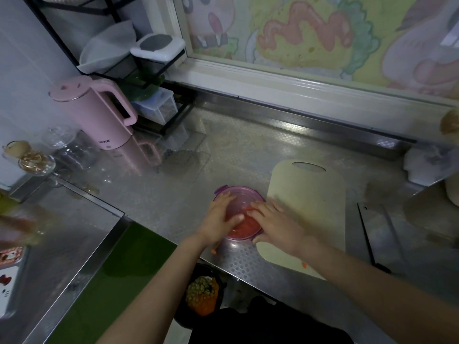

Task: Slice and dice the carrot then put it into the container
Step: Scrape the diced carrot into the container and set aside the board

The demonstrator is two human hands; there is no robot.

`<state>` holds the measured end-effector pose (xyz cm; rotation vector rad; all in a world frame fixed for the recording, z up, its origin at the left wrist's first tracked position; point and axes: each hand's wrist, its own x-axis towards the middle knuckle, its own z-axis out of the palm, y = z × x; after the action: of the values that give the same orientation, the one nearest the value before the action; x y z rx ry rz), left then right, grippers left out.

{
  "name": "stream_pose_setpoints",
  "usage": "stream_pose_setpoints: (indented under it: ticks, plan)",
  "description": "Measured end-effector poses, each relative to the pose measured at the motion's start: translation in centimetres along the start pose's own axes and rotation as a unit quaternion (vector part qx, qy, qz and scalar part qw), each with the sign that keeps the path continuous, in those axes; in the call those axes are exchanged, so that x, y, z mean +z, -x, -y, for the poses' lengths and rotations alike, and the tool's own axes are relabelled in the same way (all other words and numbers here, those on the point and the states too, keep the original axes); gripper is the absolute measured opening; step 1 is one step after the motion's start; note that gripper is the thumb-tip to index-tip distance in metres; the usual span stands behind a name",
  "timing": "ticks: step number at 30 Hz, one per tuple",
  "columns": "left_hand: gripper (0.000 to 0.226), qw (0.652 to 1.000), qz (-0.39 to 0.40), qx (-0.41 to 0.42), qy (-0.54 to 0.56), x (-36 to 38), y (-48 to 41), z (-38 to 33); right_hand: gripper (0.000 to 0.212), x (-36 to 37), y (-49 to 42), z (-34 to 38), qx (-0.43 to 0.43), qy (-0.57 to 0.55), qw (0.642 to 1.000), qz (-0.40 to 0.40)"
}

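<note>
A round container with a purple lid (242,194) stands on the steel counter, just left of the pale cutting board (310,202). Orange carrot pieces (242,228) show through the lid. My left hand (219,218) lies flat on the lid's left side, fingers straight. My right hand (275,219) presses on the lid's right side, fingers spread and straight. A small carrot bit (304,264) lies on the board's near edge, and another carrot scrap (214,251) sits on the counter under my left wrist.
A cleaver (380,234) lies right of the board. A pink kettle (99,112), glass jars (69,150) and a black rack (154,95) stand at the back left. A bin with peelings (202,295) sits below the counter edge. A window ledge (298,95) runs behind.
</note>
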<state>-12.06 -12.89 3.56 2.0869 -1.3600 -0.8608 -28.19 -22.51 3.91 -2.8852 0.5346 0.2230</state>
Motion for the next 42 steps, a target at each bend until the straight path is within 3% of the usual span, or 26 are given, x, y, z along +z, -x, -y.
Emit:
stream_pose_setpoints:
  ticks: [2, 4, 6, 12, 17, 23, 29, 33, 38, 40, 42]
  plan:
    - [0.052, 0.997, -0.066, -0.003, 0.044, -0.6, -0.2, 0.0, 0.082, -1.3, -0.4, -0.9, -0.013, -0.027, 1.000, -0.002]
    - [0.048, 0.989, -0.137, -0.019, -0.047, -1.1, -0.7, 0.3, 0.091, -1.8, -1.0, -1.3, -0.004, -0.026, 1.000, 0.001]
    - [0.050, 0.976, -0.156, -0.055, -0.140, -1.4, -1.4, 0.7, 0.096, -1.9, -1.5, -1.1, 0.006, -0.027, 0.998, 0.055]
    - [0.067, 0.982, -0.071, -0.094, -0.145, -1.6, -3.5, 1.7, 0.095, -1.6, -1.9, -0.4, 0.030, -0.051, 0.993, 0.101]
    - [0.092, 0.993, -0.003, -0.111, -0.038, -2.6, -4.4, 2.3, 0.094, -1.5, -1.8, -0.2, 0.034, -0.060, 0.993, 0.094]
    - [0.065, 0.991, 0.010, -0.131, -0.015, -2.6, -5.7, 2.9, 0.094, -1.5, -1.9, -0.1, 0.038, -0.057, 0.992, 0.103]
    - [0.065, 0.993, 0.015, -0.119, -0.009, -2.5, -5.6, 3.2, 0.093, -1.5, -1.7, 0.0, 0.035, -0.045, 0.993, 0.105]
    - [0.069, 0.996, 0.008, -0.072, -0.060, -2.0, -4.4, 3.1, 0.094, -1.5, -1.6, -0.1, 0.038, -0.054, 0.992, 0.106]
    - [0.043, 0.971, -0.083, 0.107, -0.196, -2.8, -1.5, 1.7, 0.094, -1.4, -1.6, -0.1, 0.039, -0.068, 0.992, 0.101]
    - [0.042, 0.952, -0.065, 0.170, -0.246, -3.7, -0.8, 2.6, 0.094, -1.4, -1.6, -0.1, 0.039, -0.078, 0.991, 0.098]
    - [0.050, 0.947, -0.011, 0.182, -0.265, -4.3, -0.3, 3.9, 0.094, -1.3, -1.6, -0.2, 0.038, -0.080, 0.991, 0.096]
